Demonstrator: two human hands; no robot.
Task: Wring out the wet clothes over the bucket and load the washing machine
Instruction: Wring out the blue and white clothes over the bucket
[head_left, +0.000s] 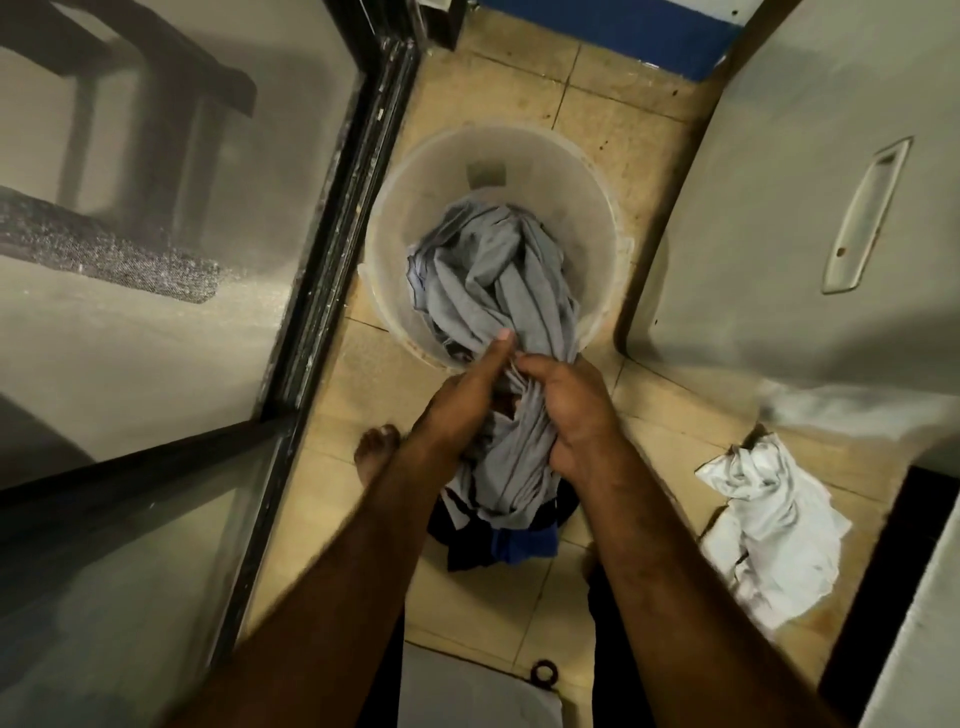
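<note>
ok so the grey garment (498, 280) is bunched into a fat rope. Its long axis runs straight out from the person, the far end heaped in the clear bucket (592, 171) and the near end hanging towards the dark clothes (493, 551) on the floor by their feet. The right hand (571, 410) has its fingers wrapped tight round the rope. The left hand (457, 410) grips it too, thumb lying straight along the cloth, other fingers tucked under.

My worry: both hands sit at the bucket's near rim, not over its middle. Squeeze there and I reckon water runs down the near tail onto the tiles, and there's a bare foot (376, 447) right next to it, so slip risk. The white cloth (769, 525) by the floor's right edge could get splashed too
</note>
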